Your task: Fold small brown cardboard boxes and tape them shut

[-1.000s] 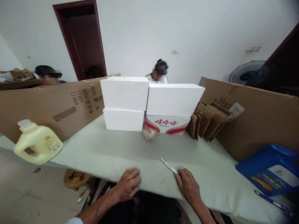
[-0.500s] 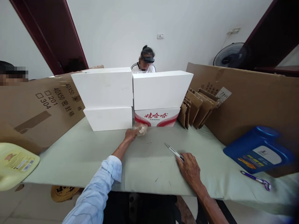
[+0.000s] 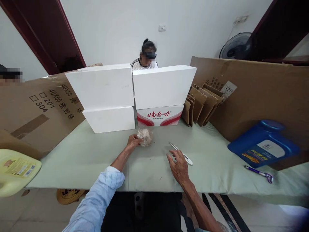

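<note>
At the far side of the table, my left hand (image 3: 134, 141) is closed on the edge of a crumpled clear plastic bag (image 3: 145, 137). Something pale brownish shows through the bag, too unclear to name. My right hand (image 3: 179, 163) is over the cloth with its fingers apart and holds nothing. Just beyond its fingers lies a slim knife (image 3: 181, 154) with a pale handle, its thin tip pointing away to the left.
White boxes (image 3: 108, 119) and a red-and-white printed carton (image 3: 159, 116) form a wall ahead. Folded cardboard (image 3: 201, 104) leans at the right, near a blue jug (image 3: 263, 143) and a purple pen (image 3: 258, 173). A yellow jug (image 3: 18, 170) stands left. Another person (image 3: 146, 58) sits beyond.
My right hand has let go of the knife, left it on the table and moved left with its fingers spread. My left hand has drawn the plastic bag slightly away from the boxes.
</note>
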A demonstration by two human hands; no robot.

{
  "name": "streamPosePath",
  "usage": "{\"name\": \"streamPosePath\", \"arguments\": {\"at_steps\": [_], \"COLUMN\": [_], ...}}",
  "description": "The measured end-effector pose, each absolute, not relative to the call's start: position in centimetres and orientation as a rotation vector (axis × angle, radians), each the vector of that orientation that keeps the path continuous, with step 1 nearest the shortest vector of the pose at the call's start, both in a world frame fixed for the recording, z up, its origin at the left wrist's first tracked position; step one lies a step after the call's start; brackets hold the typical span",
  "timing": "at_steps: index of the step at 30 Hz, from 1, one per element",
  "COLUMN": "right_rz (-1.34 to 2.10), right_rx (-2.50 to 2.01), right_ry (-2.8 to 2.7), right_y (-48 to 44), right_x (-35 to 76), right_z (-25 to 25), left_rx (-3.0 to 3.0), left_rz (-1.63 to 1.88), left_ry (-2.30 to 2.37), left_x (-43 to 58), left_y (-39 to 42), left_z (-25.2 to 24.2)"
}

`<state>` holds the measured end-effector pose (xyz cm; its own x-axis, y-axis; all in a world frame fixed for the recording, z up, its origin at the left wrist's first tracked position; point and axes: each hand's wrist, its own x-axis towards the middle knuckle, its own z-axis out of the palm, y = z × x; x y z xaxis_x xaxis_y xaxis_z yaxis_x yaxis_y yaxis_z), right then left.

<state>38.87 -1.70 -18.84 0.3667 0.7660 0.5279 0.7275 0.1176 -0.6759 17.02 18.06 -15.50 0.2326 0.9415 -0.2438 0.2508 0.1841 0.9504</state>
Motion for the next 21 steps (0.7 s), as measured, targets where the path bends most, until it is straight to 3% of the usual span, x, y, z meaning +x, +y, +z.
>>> {"name": "streamPosePath", "arguments": {"at_steps": [8, 21], "right_rz": [0.895, 1.057], "right_rx": [-1.364, -1.327], "right_ry": [-1.025, -1.14], "right_y": [-1.4, -3.5], "right_x": [34.7, 34.2], "right_z": [-19.9, -18.6], "left_rx": [1.408, 1.58], "left_rz": [0.571, 0.571], "left_ry": [0.904, 0.724], "left_x": [10.3, 11.3], "left_y": [9.6, 7.8], "left_z": [-16.1, -16.5]}}
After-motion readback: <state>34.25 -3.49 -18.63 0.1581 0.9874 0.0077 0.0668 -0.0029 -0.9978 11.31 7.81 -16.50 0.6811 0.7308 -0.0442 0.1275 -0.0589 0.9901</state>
